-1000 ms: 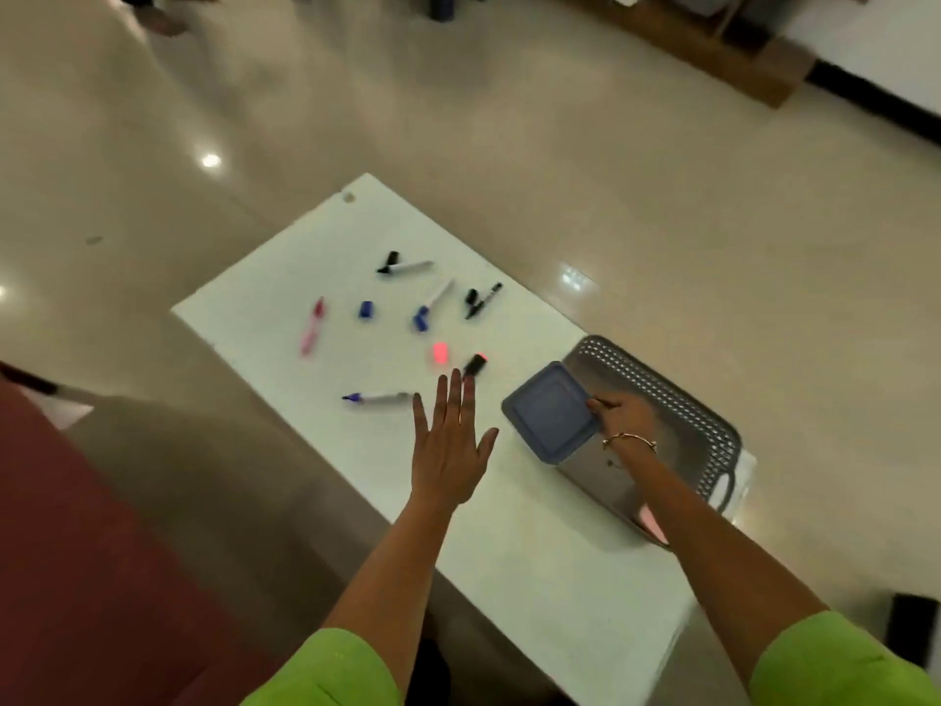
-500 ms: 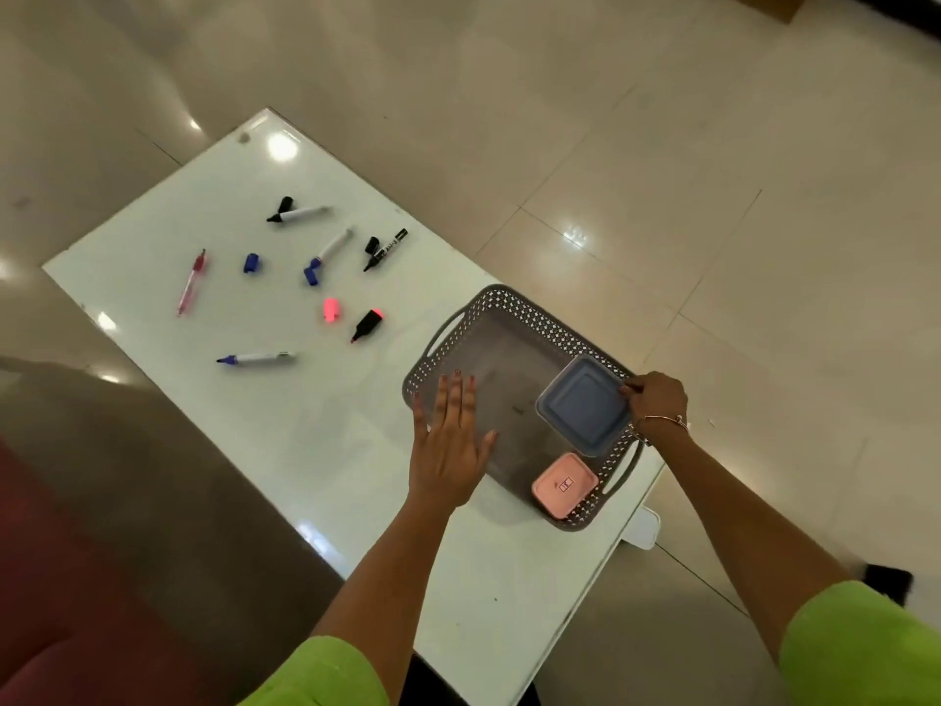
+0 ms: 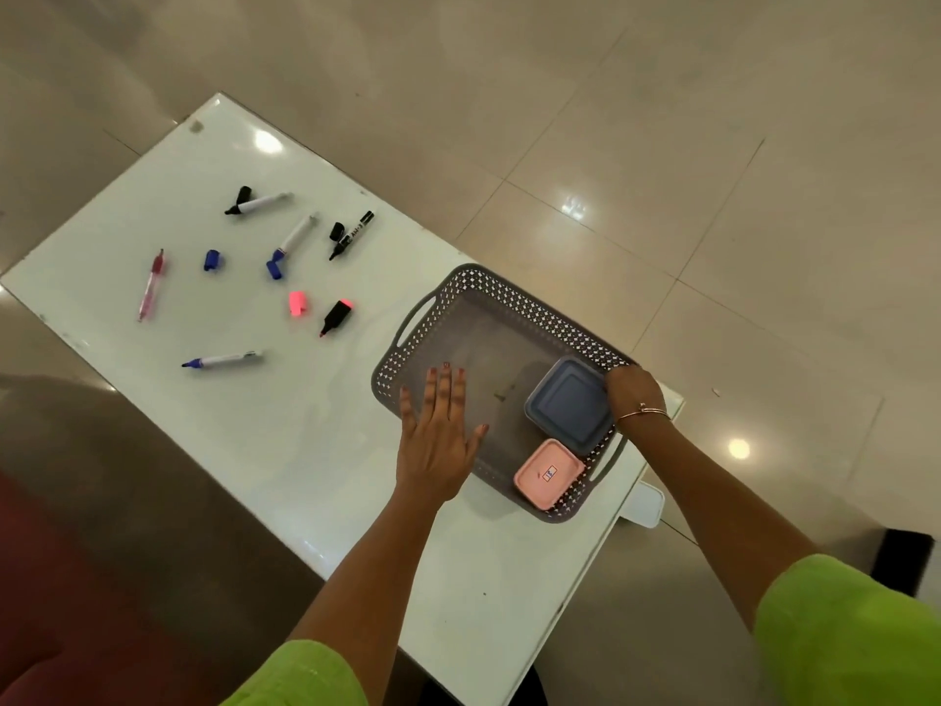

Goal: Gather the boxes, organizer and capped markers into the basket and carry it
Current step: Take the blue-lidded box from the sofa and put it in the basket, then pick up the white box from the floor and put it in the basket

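Vs half a sec ago I see little change: blue box (image 3: pixel 569 411) sits lower in the grey basket (image 3: pixel 489 293), flat by the pink box (image 3: pixel 548 471) at lower right. My right hand (image 3: pixel 634 392) is curled on the blue box's far corner at the basket rim; can't tell if it actually grips. My left hand (image 3: pixel 442 431) is flat, fingers spread, holding nothing, over the basket's near-left wall. Basket is close to the table (image 3: pixel 153 196) edge at right, its lower corner near the lip; free room on its left half and on the table centre. Markers & loose caps lie scattered upper left, uncapped: black marker (image 3: pixel 351 235), highlighter (image 3: pixel 336 316), blue marker (image 3: pixel 221 359), pink cap (image 3: pixel 297 303). Fingertips of my right hand are hidden
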### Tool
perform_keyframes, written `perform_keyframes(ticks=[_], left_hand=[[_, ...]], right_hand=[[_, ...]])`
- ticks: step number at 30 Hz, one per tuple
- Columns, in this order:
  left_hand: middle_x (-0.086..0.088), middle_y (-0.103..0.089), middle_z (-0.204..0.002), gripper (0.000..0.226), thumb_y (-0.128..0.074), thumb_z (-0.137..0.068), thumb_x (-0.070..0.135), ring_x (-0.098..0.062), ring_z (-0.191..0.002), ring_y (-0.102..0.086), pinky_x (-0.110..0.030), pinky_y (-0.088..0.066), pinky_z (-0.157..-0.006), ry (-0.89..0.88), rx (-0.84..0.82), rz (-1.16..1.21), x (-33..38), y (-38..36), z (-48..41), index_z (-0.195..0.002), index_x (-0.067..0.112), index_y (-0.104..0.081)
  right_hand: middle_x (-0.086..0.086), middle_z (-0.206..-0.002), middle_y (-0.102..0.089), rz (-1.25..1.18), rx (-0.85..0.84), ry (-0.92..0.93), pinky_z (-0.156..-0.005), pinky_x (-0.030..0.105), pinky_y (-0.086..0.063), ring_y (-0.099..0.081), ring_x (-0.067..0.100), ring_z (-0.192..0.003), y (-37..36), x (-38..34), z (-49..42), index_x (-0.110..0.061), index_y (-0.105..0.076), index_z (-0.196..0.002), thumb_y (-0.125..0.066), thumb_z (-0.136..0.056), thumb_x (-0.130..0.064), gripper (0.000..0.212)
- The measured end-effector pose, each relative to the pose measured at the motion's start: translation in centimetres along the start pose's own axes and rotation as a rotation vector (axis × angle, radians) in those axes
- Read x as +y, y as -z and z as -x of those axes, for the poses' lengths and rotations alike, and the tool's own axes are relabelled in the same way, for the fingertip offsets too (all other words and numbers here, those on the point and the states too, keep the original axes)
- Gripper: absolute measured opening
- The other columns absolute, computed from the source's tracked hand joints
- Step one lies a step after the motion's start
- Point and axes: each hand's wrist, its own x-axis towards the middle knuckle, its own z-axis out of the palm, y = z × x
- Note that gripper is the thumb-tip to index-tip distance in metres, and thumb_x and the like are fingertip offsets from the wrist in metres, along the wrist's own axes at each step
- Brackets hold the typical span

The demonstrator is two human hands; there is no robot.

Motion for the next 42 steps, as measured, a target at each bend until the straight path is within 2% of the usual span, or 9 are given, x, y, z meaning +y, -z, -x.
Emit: perform_keyframes(ticks=[7, 12, 17, 24, 28, 31, 35, 39, 42], left_hand=[[-0.011, -0.009, -0.157, 0.073, -0.007, -0.088, 0.055, -0.027, -0.145, -0.006, -0.053, -0.001, -0.114, -0.064, -0.011, -0.013, 2.1, 0.7, -0.4, -0.146, 0.012, 0.000], [-0.013, -0.005, -0.157, 0.070, -0.012, -0.091, 0.052, -0.029, -0.145, -0.002, -0.054, 0.008, -0.112, -0.167, -0.012, -0.024, 6.7, 1.8, -0.4, -0.146, 0.011, 0.002], [-0.009, 0.013, -0.155, 0.069, -0.016, -0.094, 0.050, -0.025, -0.142, 0.016, -0.049, 0.017, -0.111, -0.251, -0.037, 0.008, 13.7, 2.2, -0.4, -0.143, 0.014, 0.015], [-0.009, 0.003, -0.157, 0.070, -0.029, -0.094, 0.045, -0.025, -0.144, 0.008, -0.050, 0.013, -0.112, -0.348, -0.061, 0.025, 26.1, -0.5, 0.3, -0.146, 0.014, 0.006], [-0.009, -0.011, -0.156, 0.067, -0.021, -0.089, 0.045, -0.024, -0.141, 0.003, -0.052, -0.008, -0.115, -0.323, -0.167, 0.084, 33.2, -5.9, 1.6, -0.146, 0.016, -0.003], [-0.008, -0.008, -0.157, 0.066, -0.015, -0.087, 0.046, -0.024, -0.141, 0.004, -0.052, -0.005, -0.115, -0.283, -0.279, 0.115, 35.4, -11.2, 2.4, -0.145, 0.017, 0.000], [-0.012, -0.033, -0.150, 0.065, -0.027, -0.089, 0.044, -0.028, -0.138, -0.031, -0.050, -0.031, -0.111, -0.243, -0.376, 0.099, 34.7, -20.0, 2.2, -0.143, 0.010, -0.017], [-0.008, -0.010, -0.156, 0.067, -0.014, -0.091, 0.049, -0.026, -0.144, -0.013, -0.037, 0.008, -0.115, -0.198, -0.417, 0.029, 31.7, -29.8, 0.0, -0.147, 0.013, -0.004], [-0.002, 0.011, -0.157, 0.069, -0.028, -0.094, 0.045, -0.019, -0.145, 0.009, -0.032, 0.020, -0.110, -0.205, -0.323, 0.010, 30.0, -36.7, -2.9, -0.145, 0.019, 0.010]], right_hand=[[0.026, -0.109, -0.065, 0.026, -0.003, 0.082, -0.088, 0.042, -0.049, -0.061, 0.038, -0.103, 0.1, 0.5, 0.7, 0.005, -0.062, -0.105, -0.043, -0.086, 0.008, 0.028], [0.023, -0.128, -0.055, -0.234, 0.268, 0.217, -0.101, 0.043, -0.040, -0.048, 0.039, -0.120, 0.0, 2.2, 4.1, -0.004, -0.050, -0.125, -0.048, -0.091, -0.020, 0.038], [0.016, -0.155, -0.013, -0.076, 0.250, 0.179, -0.116, 0.048, -0.009, -0.007, 0.032, -0.143, -0.4, 6.5, 7.9, -0.015, -0.012, -0.145, -0.010, -0.087, -0.061, 0.075], [0.013, -0.156, -0.010, -0.160, 0.120, -0.007, -0.117, 0.046, -0.009, -0.005, 0.029, -0.144, -3.0, 18.5, 10.5, -0.013, -0.008, -0.146, 0.011, -0.080, -0.065, 0.085], [0.012, -0.156, -0.008, -0.192, 0.031, -0.093, -0.118, 0.044, -0.009, -0.003, 0.027, -0.144, -7.1, 25.5, 11.5, -0.012, -0.007, -0.146, -0.012, -0.087, -0.057, 0.074], [0.011, -0.156, -0.009, -0.202, -0.027, -0.087, -0.118, 0.042, -0.011, -0.006, 0.026, -0.144, -11.6, 28.9, 11.3, -0.012, -0.007, -0.146, -0.033, -0.093, -0.046, 0.067], [0.009, -0.156, -0.011, -0.195, -0.163, -0.033, -0.118, 0.040, -0.012, -0.008, 0.024, -0.144, -19.0, 31.3, 9.1, -0.012, -0.007, -0.146, -0.049, -0.087, -0.047, 0.081], [0.007, -0.157, -0.007, -0.200, -0.234, 0.071, -0.118, 0.040, -0.010, -0.006, 0.024, -0.145, -27.4, 31.2, 5.0, -0.013, -0.004, -0.146, -0.064, -0.077, -0.046, 0.098], [0.009, -0.157, -0.006, -0.166, -0.248, 0.140, -0.118, 0.042, -0.009, -0.004, 0.026, -0.145, -34.3, 30.2, 0.9, -0.011, -0.002, -0.146, -0.070, -0.070, -0.050, 0.109]])
